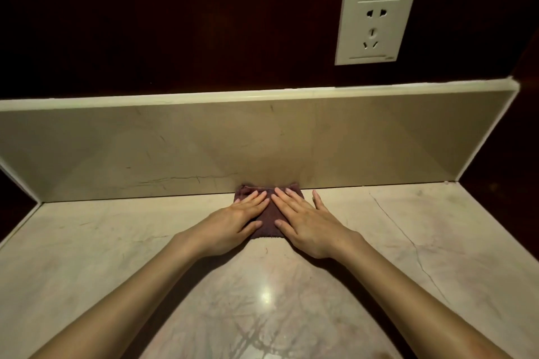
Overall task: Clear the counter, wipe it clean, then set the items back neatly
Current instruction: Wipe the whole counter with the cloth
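From the head camera, looking down at a pale marble counter (116,256), a small dark maroon cloth (269,217) lies just past the middle of the view, toward twelve o'clock, its far edge touching or all but touching the foot of the beige backsplash (145,148); the dim light makes that last contact hard to judge. The left hand (233,223) lies flat on the cloth's nine o'clock side, fingers straight and close together, pointing toward one o'clock, thumb stretched along the cloth's near edge. The right hand (303,221) lies flat on the three o'clock side, fingers straight and pointing toward eleven o'clock, with the little finger spread out and resting on bare stone beside the cloth. Neither hand curls round the fabric; both press it down with open palms, and their fingertips nearly meet over the middle of the cloth. Both bare forearms run back toward six o'clock. A thin dark vein crosses the counter at about three o'clock. On the dark wall above the backsplash, at about one o'clock, sits a white wall socket (374,26).
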Available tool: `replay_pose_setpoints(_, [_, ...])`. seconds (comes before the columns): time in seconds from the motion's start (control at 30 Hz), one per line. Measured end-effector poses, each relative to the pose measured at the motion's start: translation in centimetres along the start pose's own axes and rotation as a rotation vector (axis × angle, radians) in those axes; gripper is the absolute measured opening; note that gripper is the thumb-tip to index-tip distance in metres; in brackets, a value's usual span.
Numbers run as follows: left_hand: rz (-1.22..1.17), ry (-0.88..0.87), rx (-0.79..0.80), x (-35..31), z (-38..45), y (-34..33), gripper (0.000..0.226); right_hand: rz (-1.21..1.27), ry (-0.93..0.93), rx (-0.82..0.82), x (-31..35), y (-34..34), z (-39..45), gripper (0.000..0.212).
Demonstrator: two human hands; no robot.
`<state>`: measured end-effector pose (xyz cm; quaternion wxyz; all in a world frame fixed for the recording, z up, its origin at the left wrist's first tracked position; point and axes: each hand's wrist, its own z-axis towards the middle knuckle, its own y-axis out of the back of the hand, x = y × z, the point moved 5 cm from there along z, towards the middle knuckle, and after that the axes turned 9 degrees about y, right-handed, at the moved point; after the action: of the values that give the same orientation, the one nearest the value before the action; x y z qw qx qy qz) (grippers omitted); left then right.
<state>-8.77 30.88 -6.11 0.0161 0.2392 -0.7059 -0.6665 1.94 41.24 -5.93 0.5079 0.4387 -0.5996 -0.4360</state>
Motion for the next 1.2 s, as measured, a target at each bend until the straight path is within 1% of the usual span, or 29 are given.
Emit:
replay_pose_setpoints(0.27, [0.042,-0.031,-0.019,-6.3,3.8,-1.5,0.055,0.008,-0.001,0.006,-5.8,1.1,-4.3,0.059])
replay_pose_setpoints(0.5, [0.057,-0.087,-0.013,-13.3,8.3,-3.2,0.055,-0.004,-0.067,0.012,-11.9,2.4,-9.5,0.059])
replay_pose_setpoints(0.67, [0.064,-0.125,0.004,-19.0,11.7,-4.5,0.055,0.005,-0.161,0.047,-16.8,3.4,-13.4,0.059])
replay_pose_setpoints(0.83, [0.059,-0.131,0.004,-21.3,13.7,-5.3,0.055,0.010,-0.273,0.091,-18.6,3.6,-14.3,0.059])
replay_pose_setpoints(1.0, [0.063,-0.166,0.030,-24.8,15.7,-5.9,0.055,0.036,-0.444,0.109,-20.9,3.8,-15.7,0.057])
replay_pose_setpoints(1.1, [0.072,-0.202,0.059,-26.5,17.7,-6.7,0.055,0.120,-0.490,0.085,-22.5,3.9,-16.6,0.058])
replay_pose_setpoints(1.2, [0.075,-0.219,0.073,-26.9,18.6,-7.0,0.056,0.153,-0.484,0.044,-23.2,3.7,-16.9,0.061])
